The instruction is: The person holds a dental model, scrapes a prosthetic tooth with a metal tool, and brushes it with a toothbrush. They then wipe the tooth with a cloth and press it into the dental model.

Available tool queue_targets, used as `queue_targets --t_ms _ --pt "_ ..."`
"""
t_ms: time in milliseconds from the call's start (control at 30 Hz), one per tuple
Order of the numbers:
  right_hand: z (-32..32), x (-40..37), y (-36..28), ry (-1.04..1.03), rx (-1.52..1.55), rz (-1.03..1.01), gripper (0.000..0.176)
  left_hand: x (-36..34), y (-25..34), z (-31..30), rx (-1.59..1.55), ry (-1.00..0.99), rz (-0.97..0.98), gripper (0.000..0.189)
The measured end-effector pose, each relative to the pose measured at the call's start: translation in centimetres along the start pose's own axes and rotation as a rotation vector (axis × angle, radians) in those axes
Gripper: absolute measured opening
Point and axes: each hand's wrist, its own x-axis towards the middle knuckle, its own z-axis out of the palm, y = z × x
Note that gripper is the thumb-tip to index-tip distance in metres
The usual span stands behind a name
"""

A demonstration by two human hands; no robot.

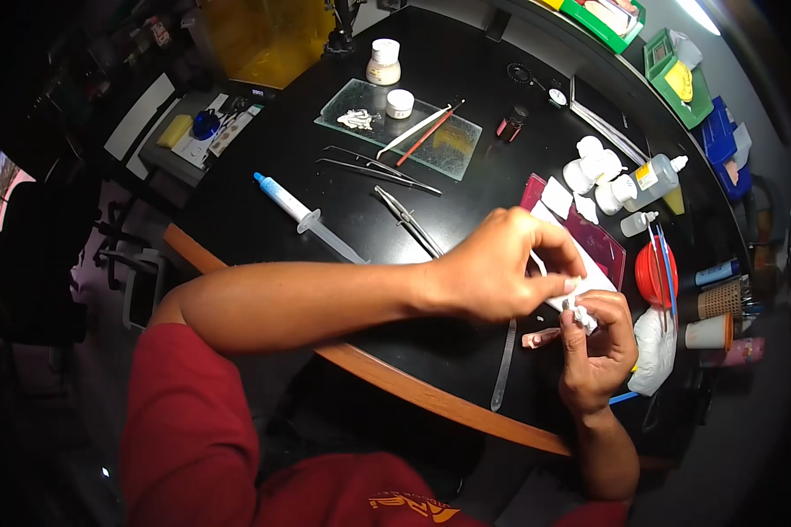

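My right hand [599,356] pinches a small white lumpy piece [586,320] with a darker bit at its upper edge, between thumb and fingers. Just above it, my left hand [505,263] reaches across from the left, thumb and forefinger closed together near the piece's top. What those fingertips hold is too small to make out. Beneath the hands lies a white sheet or pad [599,279] on a dark red mat [608,246]. Near my right hand, on the black table, are a small pink-and-white piece [540,338] and a narrow metal file-like strip [504,369].
A glass slab [466,158] carries a white jar [400,104] and thin tools. Metal tweezers [404,220] and a blue-tipped syringe [303,215] lie left of my hands. White bottles [589,167], a red round container [655,270] and a crumpled white bag [653,351] stand right.
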Motion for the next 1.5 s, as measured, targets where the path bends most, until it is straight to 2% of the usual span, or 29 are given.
queue_targets --t_ms 100,133,167,233,300,333,367,433,533,633,700,867,967,1000,1033,1133,1233,1333,1500 --pt "0.4 0.1 -1.2 -0.047 -0.072 -0.044 0.022 1.6 0.0 -1.9 -0.005 0.089 0.058 0.018" --pt "0.6 -0.5 -1.2 -0.085 -0.052 0.027 0.03 2.0 0.3 -2.7 -0.022 0.119 0.035 0.018" --pt "0.5 0.0 -1.7 -0.165 -0.147 -0.053 0.038 2.4 0.7 -3.6 -0.037 0.146 0.013 0.018" --pt "1.6 0.1 -2.5 -0.194 -0.064 -0.054 0.043 3.0 0.6 -4.9 0.069 0.249 0.09 0.019" --pt "1.4 0.4 -2.7 -0.147 -0.109 -0.105 0.037 3.1 0.8 -5.3 0.1 0.29 0.031 0.022" --pt "0.2 1.2 -3.0 -0.15 -0.237 -0.147 0.029 3.1 0.5 -5.3 0.123 0.28 0.01 0.022" --pt "-0.5 1.9 -2.2 -0.067 -0.313 -0.224 0.023 3.1 0.1 -5.4 0.151 0.275 -0.009 0.022" --pt "-2.5 2.7 -1.5 -0.058 -0.243 -0.079 0.018 2.7 -0.3 -5.0 0.2 0.23 -0.049 0.021" --pt "-5.5 3.9 0.5 -0.327 -0.108 0.012 0.019 2.4 -0.4 -4.2 0.212 0.107 -0.112 0.02" --pt "-6.1 4.2 1.2 -0.508 -0.033 0.024 0.022 2.1 -0.5 -3.6 0.303 0.082 -0.073 0.02" --pt "-5.6 4.1 1.2 -0.549 -0.069 -0.049 0.027 2.0 0.0 -3.5 0.333 0.077 -0.051 0.019" --pt "-4.0 3.1 0.3 -0.574 -0.159 -0.093 0.025 1.9 0.4 -3.5 0.471 0.073 0.055 0.017" --pt "-3.8 2.9 0.8 -0.615 -0.136 -0.073 0.025 1.5 1.1 -3.2 0.702 0.029 0.236 0.016" --pt "-3.6 2.9 0.5 -0.587 -0.127 -0.078 0.022 1.4 1.0 -3.1 0.657 0.026 0.218 0.017" --pt "-3.4 2.9 0.3 -0.542 -0.059 -0.03 0.02 1.3 1.2 -2.9 0.623 -0.021 0.216 0.017" --pt "-3.5 2.9 -0.4 -0.467 0.066 0.102 0.014 1.2 2.2 -2.6 0.391 -0.134 -0.053 0.018" --pt "-2.9 1.9 0.2 -0.343 0.304 0.257 0.013 1.1 2.1 -2.3 0.174 -0.169 -0.142 0.018" --pt "-3.0 1.8 -0.3 -0.329 0.406 0.456 0.012 1.0 2.1 -2.2 0.103 -0.204 -0.192 0.017" --pt "-2.8 1.6 -0.3 -0.304 0.528 0.537 0.013 1.0 2.1 -2.0 0.135 -0.275 -0.178 0.016"
